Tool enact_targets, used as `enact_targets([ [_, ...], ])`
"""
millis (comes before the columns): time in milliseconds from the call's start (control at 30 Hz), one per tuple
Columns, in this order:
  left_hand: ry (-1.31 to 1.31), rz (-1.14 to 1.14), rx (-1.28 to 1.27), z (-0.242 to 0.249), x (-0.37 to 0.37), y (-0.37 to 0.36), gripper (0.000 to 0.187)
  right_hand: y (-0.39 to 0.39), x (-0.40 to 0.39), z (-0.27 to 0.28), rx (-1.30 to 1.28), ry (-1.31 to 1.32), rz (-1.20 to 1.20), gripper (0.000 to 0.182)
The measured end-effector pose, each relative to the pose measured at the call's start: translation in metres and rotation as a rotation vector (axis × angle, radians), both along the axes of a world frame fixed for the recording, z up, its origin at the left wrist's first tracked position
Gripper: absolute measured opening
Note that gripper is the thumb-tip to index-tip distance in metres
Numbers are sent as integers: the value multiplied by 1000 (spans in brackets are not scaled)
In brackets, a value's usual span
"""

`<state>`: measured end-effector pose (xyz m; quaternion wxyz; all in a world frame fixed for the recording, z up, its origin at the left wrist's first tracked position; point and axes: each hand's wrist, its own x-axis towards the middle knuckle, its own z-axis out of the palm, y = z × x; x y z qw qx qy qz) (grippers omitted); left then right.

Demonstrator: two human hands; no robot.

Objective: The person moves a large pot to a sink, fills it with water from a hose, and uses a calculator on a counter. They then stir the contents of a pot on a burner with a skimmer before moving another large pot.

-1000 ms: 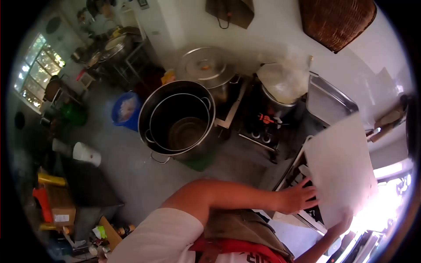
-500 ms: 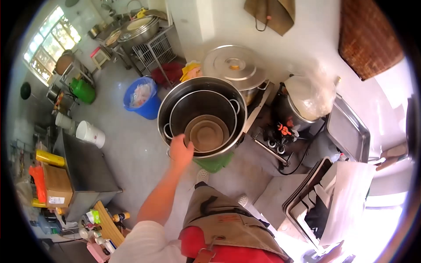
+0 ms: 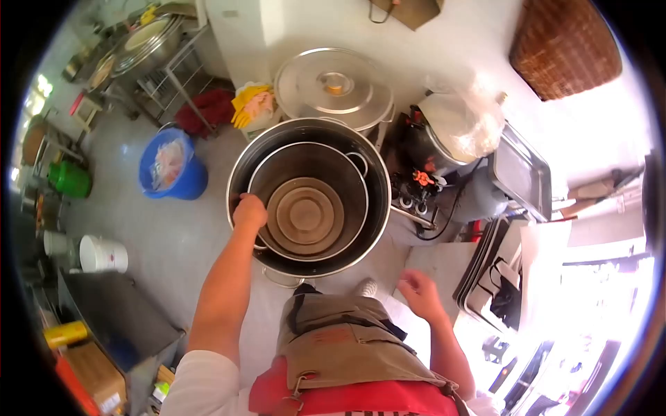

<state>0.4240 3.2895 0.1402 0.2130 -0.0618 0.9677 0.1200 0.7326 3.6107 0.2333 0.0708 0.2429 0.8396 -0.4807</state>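
Observation:
A smaller metal stockpot [image 3: 326, 251] with loop handles sits inside a larger stockpot [image 3: 380, 215], in front of my body. My left hand [image 3: 250, 210] is closed over the left side of the smaller pot's rim, its fingertips partly hidden. A round, stepped brown shape [image 3: 305, 215] shows at the bottom of the inner pot. To the right of the pots, my right hand [image 3: 420, 292] hangs in the air with loosely bent fingers and nothing visible in it.
Behind the pots stands a lidded stockpot [image 3: 333, 104]. A burner stand [image 3: 420, 191] and a bag-topped pot [image 3: 454, 132] are at the right. To the left are a blue bucket [image 3: 187, 184], yellow gloves [image 3: 248, 104] and a metal-topped table [image 3: 118, 315].
My left hand has come onto the inner pot's rim, and that pot's handles have turned. My right hand has come into sight. The view has shifted closer over the pots.

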Motion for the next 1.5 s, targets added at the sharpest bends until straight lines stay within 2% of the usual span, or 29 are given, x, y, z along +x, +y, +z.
enact_targets([
  [33,0,-18,-1,5,-2,-4,46,-7,-4,-9,-37,7,12,28],
  [67,63,-34,36,-23,-7,-13,37,-12,-7,-13,-75,19,29,28],
  [200,85,1,59,7,-1,-5,19,-10,-11,-19,-102,23,24,28],
  [267,82,9,44,-3,-3,-8,20,2,-8,-44,-94,33,13,28],
  [367,137,53,60,-1,-3,-5,24,9,-34,-48,-27,58,71,27],
  [500,355,-52,111,17,15,-5,35,-5,-92,-41,-184,243,-63,25],
  [567,452,-79,211,41,33,-7,42,-12,-121,-33,-281,311,-108,26],
  [600,497,-84,259,52,44,-10,46,-11,-135,-37,-208,300,-92,27],
  [700,694,-121,147,71,74,-32,50,-17,-175,-57,35,250,-29,36],
  [733,593,-71,71,74,81,-38,61,-20,-187,-59,147,274,26,35],
  [800,504,-5,-81,53,86,-44,70,-25,-202,-63,331,298,178,32],
  [833,458,30,-150,60,87,-35,75,-26,-209,-66,403,297,276,29],
  [867,223,101,-108,71,80,-27,89,-29,-214,-67,480,297,375,27],
  [900,182,98,-97,64,75,-27,95,-32,-215,-66,561,238,503,24],
  [967,116,129,-141,58,66,-20,91,-33,-221,-61,741,122,755,19],
  [1000,143,152,-158,48,63,-20,89,-31,-221,-70,736,75,869,20],
  [1033,170,172,-175,36,59,-20,86,-34,-222,-72,816,-26,1072,29],
  [1100,190,217,-180,26,58,-18,81,-38,-214,-71,690,-202,1328,46],
  [1167,185,265,-160,30,57,-16,76,-48,-210,-67,630,-263,1390,41],
  [1233,168,319,-164,35,56,-10,80,-54,-209,-78,574,-317,1439,40],
  [1267,160,341,-166,37,56,-8,82,-55,-209,-100,549,-345,1463,40],
  [1333,175,380,-72,31,55,-8,88,-62,-211,-97,546,-440,1495,38],
  [1500,238,376,136,22,57,-17,93,-63,-208,-77,585,-375,1483,38],
])
